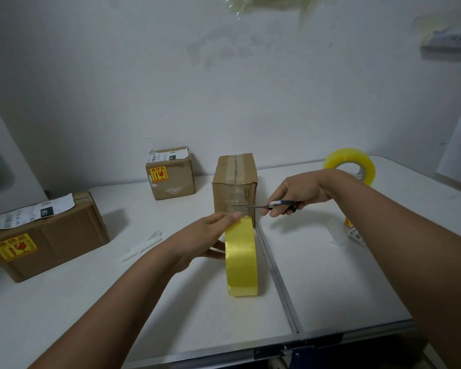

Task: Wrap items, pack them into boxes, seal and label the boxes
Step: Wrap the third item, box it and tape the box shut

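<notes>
Yellow tape roll [240,258] stands upright in the left hand's [208,237] grip; the right hand [294,194] clamps scissors [266,205] at the taped box [234,187].

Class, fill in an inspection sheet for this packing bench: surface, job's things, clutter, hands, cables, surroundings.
Surface: white table, metal seam down the middle.
Job's things: taped box at centre; two labelled boxes on the left; tape roll; scissors.
Clutter: spare tape roll; white paper strips; labels.
Hands: left hand holds the tape roll; right hand grips the scissors.
Cables: nothing seen.
Surroundings: white wall with tape scraps.
</notes>
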### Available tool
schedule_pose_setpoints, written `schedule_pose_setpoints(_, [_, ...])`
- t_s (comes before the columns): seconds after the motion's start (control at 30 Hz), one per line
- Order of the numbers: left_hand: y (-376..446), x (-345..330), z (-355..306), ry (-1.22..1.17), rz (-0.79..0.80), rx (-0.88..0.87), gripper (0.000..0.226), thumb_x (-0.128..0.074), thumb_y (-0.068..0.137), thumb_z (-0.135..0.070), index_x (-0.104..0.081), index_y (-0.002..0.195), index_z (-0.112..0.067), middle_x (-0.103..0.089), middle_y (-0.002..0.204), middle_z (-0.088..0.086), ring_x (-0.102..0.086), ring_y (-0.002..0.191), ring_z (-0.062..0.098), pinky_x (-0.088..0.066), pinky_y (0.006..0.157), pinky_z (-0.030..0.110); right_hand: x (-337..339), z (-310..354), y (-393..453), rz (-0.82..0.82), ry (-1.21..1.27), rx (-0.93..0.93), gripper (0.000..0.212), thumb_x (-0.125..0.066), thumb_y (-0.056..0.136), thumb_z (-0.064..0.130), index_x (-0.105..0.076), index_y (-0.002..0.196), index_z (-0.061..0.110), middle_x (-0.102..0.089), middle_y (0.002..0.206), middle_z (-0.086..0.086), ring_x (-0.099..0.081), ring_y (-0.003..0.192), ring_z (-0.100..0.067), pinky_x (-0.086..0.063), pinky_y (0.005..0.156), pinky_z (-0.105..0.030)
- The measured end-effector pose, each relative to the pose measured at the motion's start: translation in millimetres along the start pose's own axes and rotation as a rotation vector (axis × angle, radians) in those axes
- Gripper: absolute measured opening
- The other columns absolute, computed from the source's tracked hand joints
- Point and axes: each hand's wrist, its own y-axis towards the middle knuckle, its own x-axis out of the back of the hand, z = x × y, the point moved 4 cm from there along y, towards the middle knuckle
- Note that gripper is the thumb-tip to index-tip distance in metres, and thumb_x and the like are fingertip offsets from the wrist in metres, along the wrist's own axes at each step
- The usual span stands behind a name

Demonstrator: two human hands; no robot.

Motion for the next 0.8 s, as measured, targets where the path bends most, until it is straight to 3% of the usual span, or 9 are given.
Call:
schedule_pose_setpoints(0.23, [-3.4,-1.4,-1.9,-0.023,-0.007,-0.017,0.038,-0.045,0.095,-0.057,-0.053,0.127,-0.037,-0.062,0.119,-0.001,-0.066,0.104,0.019,-0.057,0.084,0.027,-12.8,-1.1,-0.5,0.040,-0.055,-0.045,0.033,-0.072,0.086,0.031,-0.071,0.117,0.021,-0.055,0.088,-0.002,-0.049,0.072,-0.010,-0.032,0.068,-0.025])
schedule_pose_setpoints(0.43, [-8.9,-0.9,-2.0,-0.027,-0.002,-0.023,0.040,-0.046,0.095,-0.057,-0.053,0.129,-0.038,-0.061,0.120,-0.003,-0.066,0.104,0.017,-0.057,0.084,0.027,-30.4,-5.7,4.1,0.095,-0.107,-0.102,0.035,-0.073,0.086,0.031,-0.068,0.120,0.028,-0.064,0.089,0.004,-0.059,0.079,-0.007,-0.043,0.077,-0.024])
schedule_pose_setpoints(0.57, [-12.9,-1.8,-3.4,-0.024,0.015,-0.029,0.041,-0.047,0.095,-0.057,-0.052,0.131,-0.038,-0.060,0.117,-0.008,-0.065,0.101,0.012,-0.056,0.078,0.022,-35.4,-17.4,8.5,0.043,-0.291,-0.180,0.029,-0.071,0.088,0.019,-0.069,0.116,0.027,-0.066,0.099,-0.002,-0.055,0.077,-0.010,-0.046,0.069,-0.019])
schedule_pose_setpoints(0.67, [-16.2,-2.6,-6.0,-0.037,-0.001,-0.045,0.034,-0.049,0.096,-0.053,-0.056,0.125,-0.038,-0.064,0.111,-0.009,-0.067,0.095,0.007,-0.055,0.074,0.019,-40.9,-29.5,6.5,0.017,-0.489,-0.258,0.026,-0.072,0.086,0.023,-0.067,0.111,0.027,-0.062,0.095,0.001,-0.052,0.071,-0.010,-0.045,0.063,-0.017])
schedule_pose_setpoints(0.73, [-17.3,-3.1,-5.7,-0.046,-0.008,-0.053,0.034,-0.050,0.096,-0.051,-0.058,0.125,-0.035,-0.065,0.112,-0.006,-0.067,0.099,0.010,-0.055,0.079,0.021,-46.4,-33.6,4.0,0.004,-0.439,-0.267,0.039,-0.074,0.084,0.025,-0.059,0.120,0.027,-0.057,0.116,-0.001,-0.055,0.087,-0.014,-0.045,0.065,-0.017])
schedule_pose_setpoints(0.8, [-17.6,-4.8,-5.0,-0.073,-0.009,-0.070,0.034,-0.053,0.095,-0.049,-0.060,0.124,-0.033,-0.067,0.112,-0.004,-0.067,0.101,0.013,-0.055,0.082,0.023,-46.2,-34.0,1.7,-0.073,-0.510,-0.227,0.063,-0.075,0.083,0.030,-0.048,0.139,0.023,-0.049,0.133,-0.001,-0.053,0.107,-0.018,-0.044,0.078,-0.020])
